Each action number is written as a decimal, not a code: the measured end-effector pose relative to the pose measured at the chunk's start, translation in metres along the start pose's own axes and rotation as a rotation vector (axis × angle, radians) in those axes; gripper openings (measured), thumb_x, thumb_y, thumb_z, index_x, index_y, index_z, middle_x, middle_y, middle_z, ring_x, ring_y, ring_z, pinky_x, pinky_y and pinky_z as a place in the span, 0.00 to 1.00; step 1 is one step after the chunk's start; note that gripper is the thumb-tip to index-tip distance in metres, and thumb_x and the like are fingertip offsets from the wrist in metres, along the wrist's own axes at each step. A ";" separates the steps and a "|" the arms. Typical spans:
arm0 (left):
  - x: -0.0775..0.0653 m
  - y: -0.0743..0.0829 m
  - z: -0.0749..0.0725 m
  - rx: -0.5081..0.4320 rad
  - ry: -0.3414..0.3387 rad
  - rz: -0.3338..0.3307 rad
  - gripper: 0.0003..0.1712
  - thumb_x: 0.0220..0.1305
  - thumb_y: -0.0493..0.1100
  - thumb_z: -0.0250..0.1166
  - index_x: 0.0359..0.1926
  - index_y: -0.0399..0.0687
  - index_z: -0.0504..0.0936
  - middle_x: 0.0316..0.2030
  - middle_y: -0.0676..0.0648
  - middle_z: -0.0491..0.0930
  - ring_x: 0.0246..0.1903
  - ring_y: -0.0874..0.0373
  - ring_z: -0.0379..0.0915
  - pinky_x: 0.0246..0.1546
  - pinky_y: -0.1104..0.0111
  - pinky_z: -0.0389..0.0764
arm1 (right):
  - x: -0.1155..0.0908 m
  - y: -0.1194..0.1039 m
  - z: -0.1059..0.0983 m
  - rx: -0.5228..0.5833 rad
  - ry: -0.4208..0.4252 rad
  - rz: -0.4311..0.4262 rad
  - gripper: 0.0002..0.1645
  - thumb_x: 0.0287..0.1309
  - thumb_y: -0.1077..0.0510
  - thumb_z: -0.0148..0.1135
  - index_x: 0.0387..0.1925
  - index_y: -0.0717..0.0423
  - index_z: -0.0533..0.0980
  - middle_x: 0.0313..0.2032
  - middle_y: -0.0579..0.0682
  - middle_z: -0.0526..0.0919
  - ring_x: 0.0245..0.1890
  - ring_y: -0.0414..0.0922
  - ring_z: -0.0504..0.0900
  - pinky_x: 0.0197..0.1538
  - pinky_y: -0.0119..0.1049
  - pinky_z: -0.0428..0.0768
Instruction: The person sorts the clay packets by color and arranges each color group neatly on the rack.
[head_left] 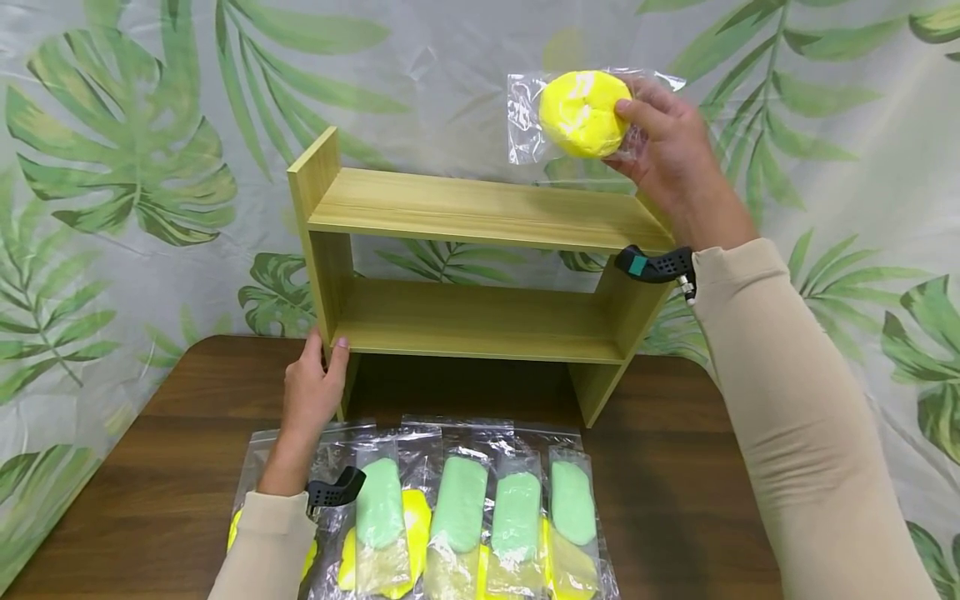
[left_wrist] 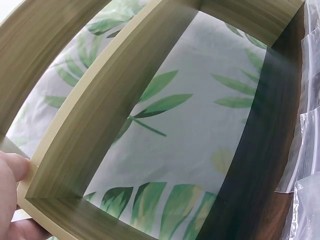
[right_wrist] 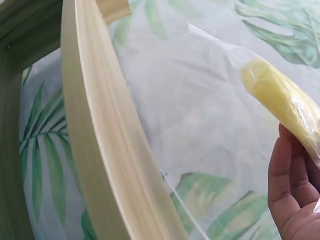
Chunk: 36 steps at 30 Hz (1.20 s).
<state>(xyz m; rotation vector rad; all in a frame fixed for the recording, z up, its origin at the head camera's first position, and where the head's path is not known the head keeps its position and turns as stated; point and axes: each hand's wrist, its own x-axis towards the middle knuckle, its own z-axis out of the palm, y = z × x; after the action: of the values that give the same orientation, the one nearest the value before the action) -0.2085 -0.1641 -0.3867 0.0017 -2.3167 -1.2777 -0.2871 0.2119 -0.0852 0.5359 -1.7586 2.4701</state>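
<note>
A small two-tier wooden shelf (head_left: 480, 321) stands on the table. My left hand (head_left: 311, 387) grips its left side panel at the lower board, thumb on the front edge; in the left wrist view the fingertips (left_wrist: 15, 166) show at that corner. Above the top board, toward the right, my right hand (head_left: 671, 137) holds a clear plastic bag with a round, soft-looking yellow disc (head_left: 581, 117) inside. The thumb presses on the disc's face. In the right wrist view the bagged yellow disc (right_wrist: 280, 95) appears edge-on, apart from the shelf.
Several clear bags with green oblong pieces (head_left: 459, 504) lie at the table's front, over bags with yellow pieces (head_left: 416, 517). The brown table (head_left: 187, 433) runs under the shelf. Behind it hangs a leaf-patterned cloth (head_left: 135, 142).
</note>
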 end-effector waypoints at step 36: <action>0.002 0.002 0.000 -0.005 0.002 0.009 0.27 0.73 0.56 0.48 0.64 0.46 0.67 0.48 0.29 0.78 0.49 0.31 0.74 0.45 0.41 0.71 | -0.028 0.013 -0.016 -0.307 0.193 0.309 0.36 0.52 0.62 0.72 0.61 0.58 0.68 0.55 0.50 0.69 0.38 0.45 0.83 0.36 0.35 0.83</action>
<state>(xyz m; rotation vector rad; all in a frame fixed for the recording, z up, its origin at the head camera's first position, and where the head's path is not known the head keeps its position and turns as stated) -0.2100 -0.1640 -0.3840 -0.0093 -2.3095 -1.2783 -0.2677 0.2270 -0.1102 0.0011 -2.2159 2.2594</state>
